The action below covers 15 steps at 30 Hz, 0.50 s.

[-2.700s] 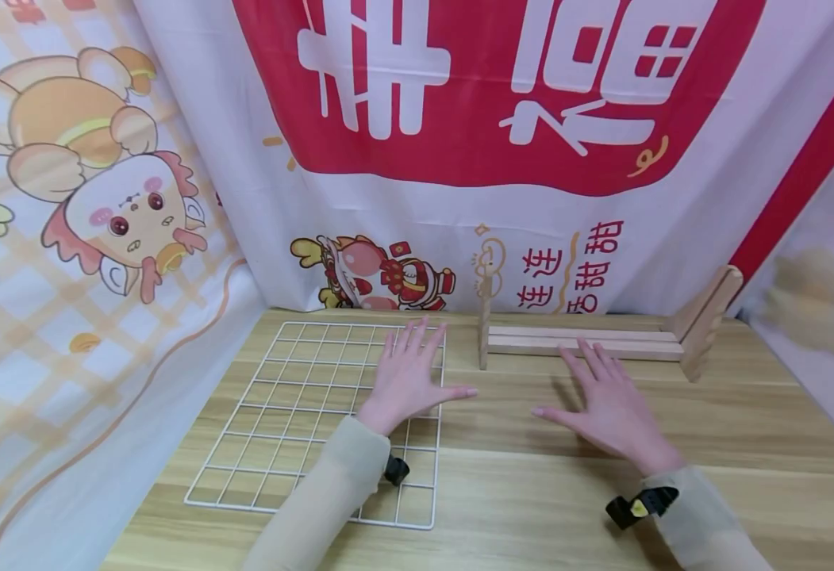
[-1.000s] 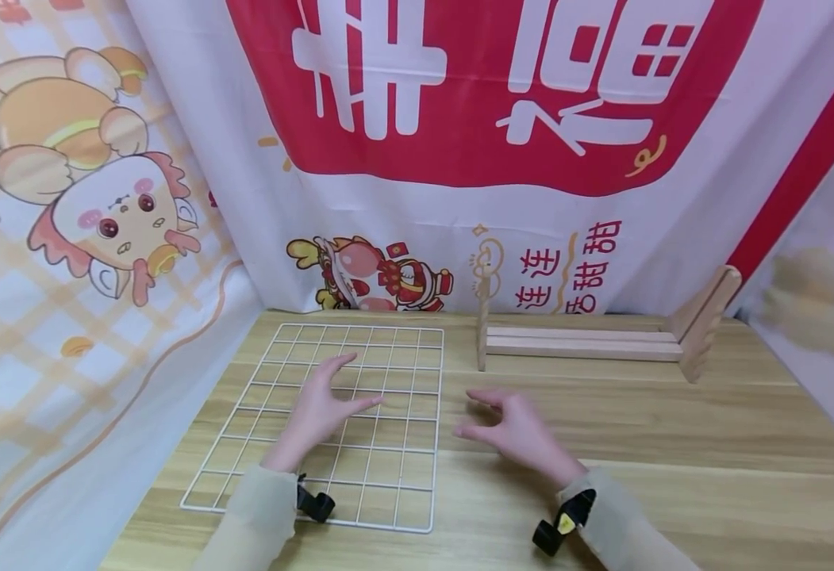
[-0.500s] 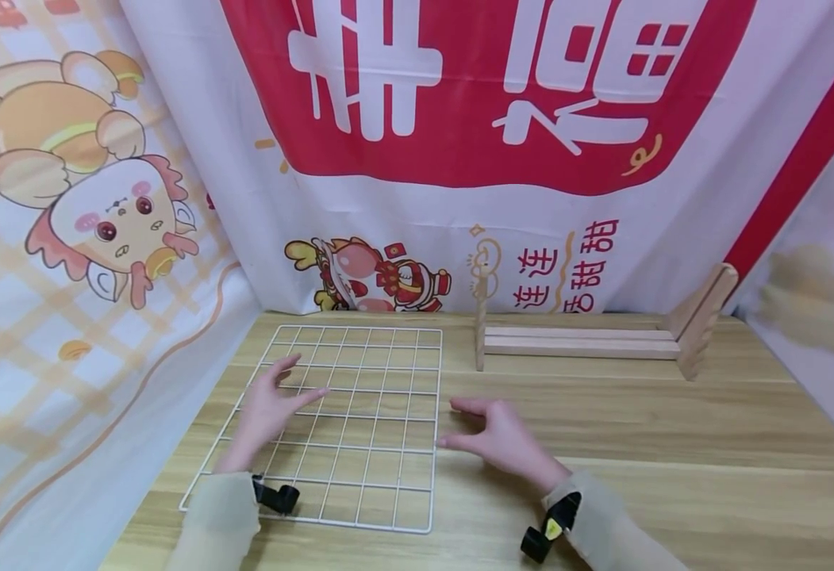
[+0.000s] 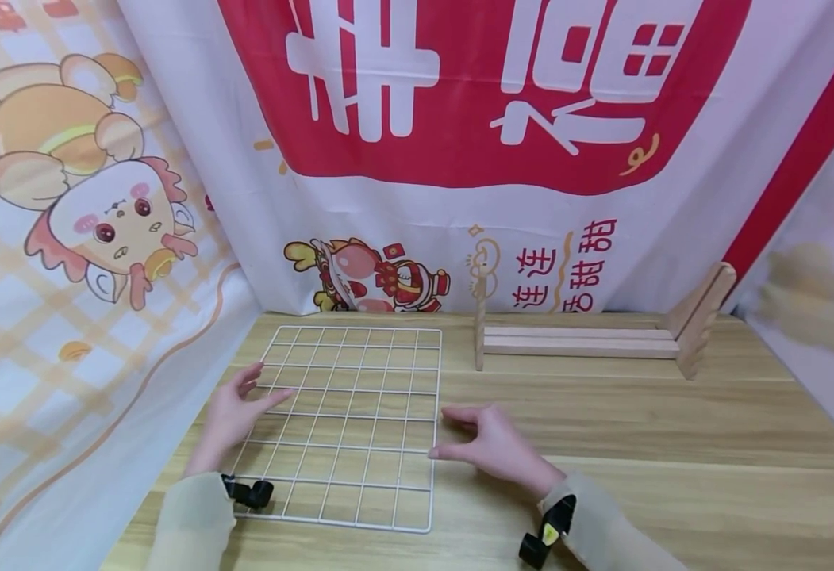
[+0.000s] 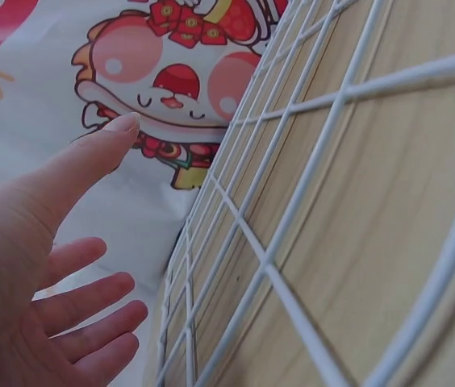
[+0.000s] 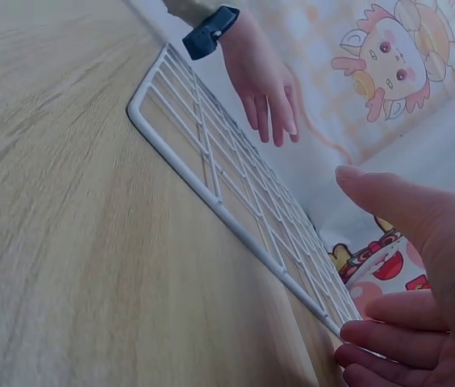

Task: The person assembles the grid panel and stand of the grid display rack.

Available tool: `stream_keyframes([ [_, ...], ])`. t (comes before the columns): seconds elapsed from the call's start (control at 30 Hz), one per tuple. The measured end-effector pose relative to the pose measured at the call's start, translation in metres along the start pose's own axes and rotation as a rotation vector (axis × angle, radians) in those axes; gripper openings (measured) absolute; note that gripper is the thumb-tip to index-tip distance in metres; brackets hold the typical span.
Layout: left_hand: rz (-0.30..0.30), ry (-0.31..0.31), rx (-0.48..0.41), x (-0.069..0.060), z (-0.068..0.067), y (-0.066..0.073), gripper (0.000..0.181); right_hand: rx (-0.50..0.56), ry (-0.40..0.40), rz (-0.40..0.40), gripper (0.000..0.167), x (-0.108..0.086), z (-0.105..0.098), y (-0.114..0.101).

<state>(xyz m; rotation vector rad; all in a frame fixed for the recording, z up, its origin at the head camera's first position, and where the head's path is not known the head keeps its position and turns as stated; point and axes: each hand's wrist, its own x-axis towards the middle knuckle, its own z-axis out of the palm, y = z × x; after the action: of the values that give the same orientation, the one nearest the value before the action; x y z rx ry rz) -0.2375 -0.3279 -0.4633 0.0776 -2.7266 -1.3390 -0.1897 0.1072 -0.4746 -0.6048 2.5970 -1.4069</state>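
A white wire grid panel [image 4: 374, 449] lies flat on the wooden table, left of centre in the head view. My left hand [image 4: 234, 412] is over its left edge, thumb and fingers spread apart. In the left wrist view the thumb [image 5: 90, 165] points away from the wires and nothing is held. Along the panel's right edge is my right hand [image 4: 493, 446], its thumb and fingers parted in a loose C shape. The right wrist view has those fingers [image 6: 405, 343] by the panel's edge wire; whether they touch it I cannot tell.
A wooden rack [image 4: 581, 346] with two upright ends and crossbars stands at the back right of the table [image 4: 602, 428]. Printed cloth [image 4: 359, 198] hangs behind and on both sides. A small black camera [image 4: 261, 495] is strapped to each wrist.
Both hands came from farther back on the table. The left hand moved left across the panel to its left edge; the right hand shifted left to its right edge. The panel stays put.
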Motion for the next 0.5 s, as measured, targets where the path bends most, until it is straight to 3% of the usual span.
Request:
stream_keyframes([
  [0.17, 0.001, 0.010, -0.006, 0.004, -0.006, -0.009, 0.104, 0.025, -0.018, 0.001, 0.077, 0.000, 0.001, -0.002],
  [0.5, -0.065, -0.009, 0.011, 0.005, -0.009, -0.018, 0.104, 0.103, -0.043, -0.004, 0.073, 0.003, 0.002, 0.001],
])
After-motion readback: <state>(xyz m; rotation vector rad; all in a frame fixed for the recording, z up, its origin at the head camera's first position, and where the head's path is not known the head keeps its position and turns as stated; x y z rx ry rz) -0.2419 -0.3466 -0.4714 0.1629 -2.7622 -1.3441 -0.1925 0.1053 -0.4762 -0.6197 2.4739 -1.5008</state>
